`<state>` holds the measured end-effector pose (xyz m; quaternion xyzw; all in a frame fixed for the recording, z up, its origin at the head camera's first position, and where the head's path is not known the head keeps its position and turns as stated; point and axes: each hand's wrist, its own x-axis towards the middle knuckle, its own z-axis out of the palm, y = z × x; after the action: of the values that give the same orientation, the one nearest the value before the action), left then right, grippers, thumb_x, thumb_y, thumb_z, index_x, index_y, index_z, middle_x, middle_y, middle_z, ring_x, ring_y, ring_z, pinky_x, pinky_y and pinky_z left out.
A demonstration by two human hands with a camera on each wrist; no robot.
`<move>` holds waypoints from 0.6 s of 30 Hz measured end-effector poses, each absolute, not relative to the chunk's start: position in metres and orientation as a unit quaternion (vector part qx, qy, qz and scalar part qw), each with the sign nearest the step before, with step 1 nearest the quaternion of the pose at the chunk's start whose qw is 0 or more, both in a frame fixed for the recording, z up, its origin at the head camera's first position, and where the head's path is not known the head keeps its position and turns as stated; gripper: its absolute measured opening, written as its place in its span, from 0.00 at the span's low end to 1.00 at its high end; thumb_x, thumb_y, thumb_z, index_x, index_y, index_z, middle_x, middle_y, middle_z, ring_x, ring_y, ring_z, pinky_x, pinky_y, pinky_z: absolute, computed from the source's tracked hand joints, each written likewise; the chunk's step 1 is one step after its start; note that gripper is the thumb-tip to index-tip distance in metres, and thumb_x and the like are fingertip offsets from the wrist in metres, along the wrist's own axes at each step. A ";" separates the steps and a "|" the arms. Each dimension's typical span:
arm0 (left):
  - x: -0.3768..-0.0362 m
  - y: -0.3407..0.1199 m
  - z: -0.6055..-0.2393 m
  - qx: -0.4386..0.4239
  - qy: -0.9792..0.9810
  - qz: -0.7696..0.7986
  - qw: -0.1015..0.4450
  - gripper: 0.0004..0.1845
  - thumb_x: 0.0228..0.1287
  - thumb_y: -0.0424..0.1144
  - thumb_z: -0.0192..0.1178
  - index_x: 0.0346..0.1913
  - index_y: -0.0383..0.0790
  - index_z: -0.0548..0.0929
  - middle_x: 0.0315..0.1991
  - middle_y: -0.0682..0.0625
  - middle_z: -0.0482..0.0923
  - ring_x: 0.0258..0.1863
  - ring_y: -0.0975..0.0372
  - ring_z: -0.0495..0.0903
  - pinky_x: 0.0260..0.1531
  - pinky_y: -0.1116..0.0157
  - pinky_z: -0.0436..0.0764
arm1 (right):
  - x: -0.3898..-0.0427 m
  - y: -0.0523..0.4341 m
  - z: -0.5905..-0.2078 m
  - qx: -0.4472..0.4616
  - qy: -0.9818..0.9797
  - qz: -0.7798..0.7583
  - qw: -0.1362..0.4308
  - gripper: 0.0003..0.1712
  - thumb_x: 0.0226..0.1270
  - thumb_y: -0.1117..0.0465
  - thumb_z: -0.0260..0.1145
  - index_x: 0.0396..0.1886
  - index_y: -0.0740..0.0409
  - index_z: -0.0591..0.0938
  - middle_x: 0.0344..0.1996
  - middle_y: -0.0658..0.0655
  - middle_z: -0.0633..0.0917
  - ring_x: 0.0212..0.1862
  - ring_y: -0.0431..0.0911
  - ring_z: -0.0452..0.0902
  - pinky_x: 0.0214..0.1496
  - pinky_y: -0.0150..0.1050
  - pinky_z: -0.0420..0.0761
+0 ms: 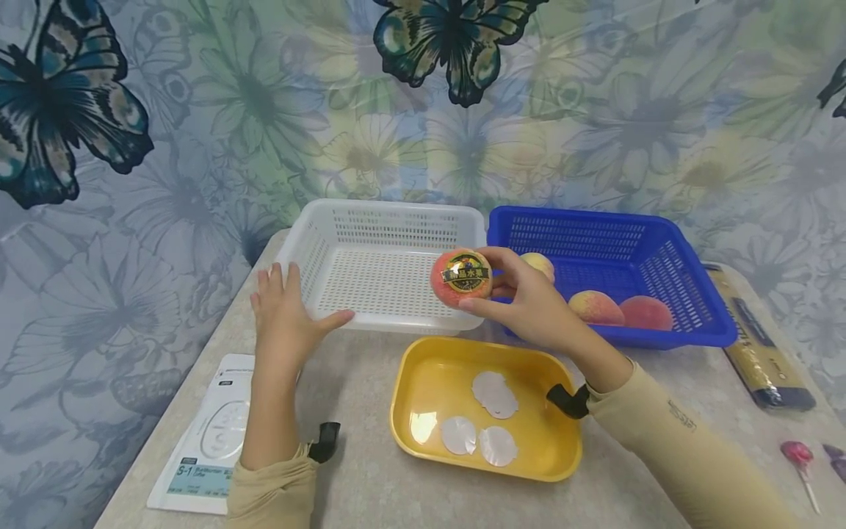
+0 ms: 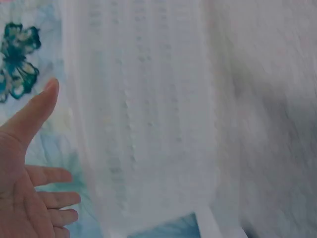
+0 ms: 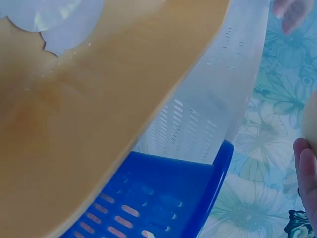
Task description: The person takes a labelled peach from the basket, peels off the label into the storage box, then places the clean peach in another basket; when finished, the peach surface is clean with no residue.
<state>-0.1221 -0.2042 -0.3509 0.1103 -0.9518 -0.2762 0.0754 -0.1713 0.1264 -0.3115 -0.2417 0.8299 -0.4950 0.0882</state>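
Right hand: the right hand [image 1: 529, 305] curls its fingers and thumb round a round pink-red peach with a gold-and-black sticker [image 1: 461, 277], held up in the air over the near rim of the white perforated plastic basket [image 1: 383, 220].
Left hand: the left hand [image 1: 284, 316] is held flat, fingers straight and close together, thumb spread toward 3 o'clock; it seems just to touch the white basket's near left corner, though the blurred wrist view leaves that unsure.
Peach's place: at 12 o'clock from the yellow rectangular plastic tray [image 1: 423, 433], at 9 o'clock from the blue perforated plastic basket [image 1: 694, 294].
In the tray: three round white paper backings [image 1: 494, 393].
In the blue basket: three more pale pink peaches [image 1: 595, 307].
Around: a white printed sheet [image 1: 198, 448] at 6 o'clock of the left hand; a dark long packet [image 1: 760, 345] and a pink lollipop [image 1: 796, 455] at 4 o'clock of the blue basket.
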 end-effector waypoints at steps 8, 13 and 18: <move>-0.109 -0.133 -0.333 -0.050 -0.933 -0.350 0.069 0.58 0.51 0.57 0.74 0.80 0.48 0.51 0.81 0.45 0.46 0.81 0.48 0.40 0.77 0.43 0.42 | -0.157 0.131 -0.315 -0.236 0.845 -0.475 0.064 0.43 0.56 0.45 0.76 0.69 0.44 0.68 0.58 0.46 0.78 0.48 0.42 0.82 0.58 0.46 0.82; -0.101 -0.099 -0.332 -0.125 -0.893 -0.428 0.059 0.54 0.52 0.55 0.75 0.78 0.60 0.52 0.78 0.56 0.54 0.79 0.56 0.52 0.75 0.44 0.56 | -0.146 0.129 -0.318 -0.261 0.832 -0.487 0.045 0.40 0.56 0.49 0.77 0.67 0.46 0.70 0.58 0.48 0.80 0.48 0.41 0.84 0.56 0.42 0.83; -0.102 -0.086 -0.339 -0.156 -0.857 -0.485 0.076 0.47 0.54 0.48 0.75 0.75 0.57 0.61 0.69 0.60 0.69 0.66 0.63 0.71 0.65 0.53 0.74 | -0.137 0.126 -0.322 -0.277 0.813 -0.510 0.052 0.38 0.58 0.53 0.77 0.66 0.48 0.71 0.59 0.48 0.79 0.49 0.41 0.81 0.55 0.38 0.83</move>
<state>-0.1019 -0.0858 -0.3387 -0.1564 -0.8568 -0.4854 0.0757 -0.1375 0.1260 -0.3217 -0.2772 0.8129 -0.5096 0.0517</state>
